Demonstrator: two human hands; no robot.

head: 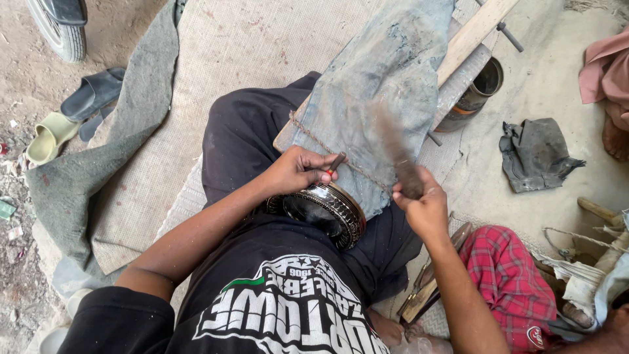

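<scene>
A dark, stiff metal ring [325, 211], judged heavy, hard and best held at its ridged rim, was pressed against the cloth-covered plank [380, 92] beneath the left hand [296, 170], its grip clamped on a small tool [335, 162], while the right hand [422, 203], beside the plank, was closed round a blurred brush [396, 154].

**Hands at the dark round piece**

At frame centre our left hand [298, 172] grips a small red-tipped tool [335, 164] above a shiny black round piece [326, 211] in our lap. Our right hand [421, 204] holds a blurred tool [396, 152] against grey cloth [380, 85] over a plank [473, 33].
</scene>
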